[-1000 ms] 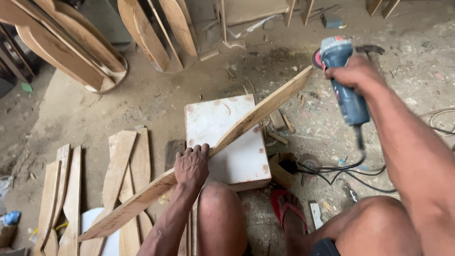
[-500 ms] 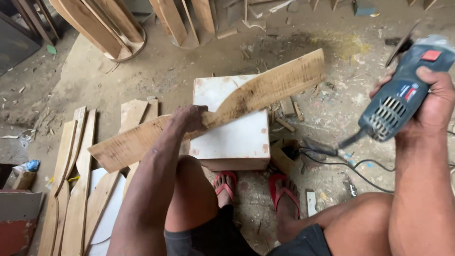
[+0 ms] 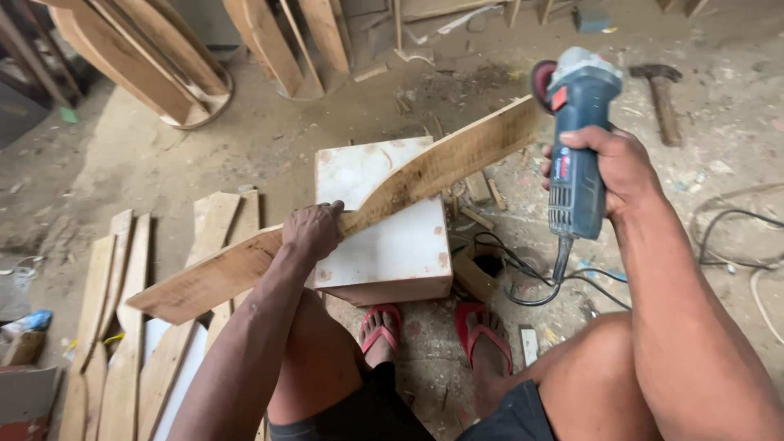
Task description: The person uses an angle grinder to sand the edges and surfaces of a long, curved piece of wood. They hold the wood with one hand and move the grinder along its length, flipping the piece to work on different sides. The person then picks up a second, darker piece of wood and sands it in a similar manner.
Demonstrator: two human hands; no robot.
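My left hand [image 3: 311, 231] grips a long curved wooden plank [image 3: 433, 167] near its middle and holds it slanted across a white box [image 3: 392, 245] on the floor. My right hand [image 3: 614, 167] is closed around the body of a blue angle grinder [image 3: 575, 139], held upright with its disc end close to the plank's far right tip. The grinder's black cable [image 3: 531, 286] trails down to the floor beside the box.
Several cut wooden pieces [image 3: 122, 343] lie on the floor to the left. More curved planks [image 3: 163, 65] lean at the back. A hammer [image 3: 660, 94] lies at the far right. My knees and red sandals [image 3: 482, 335] are below the box. Offcuts and sawdust litter the ground.
My right hand has swung the grinder from a tilted pose at the far right to upright beside the plank's end. The plank stays held across the box, its left end a little lower.
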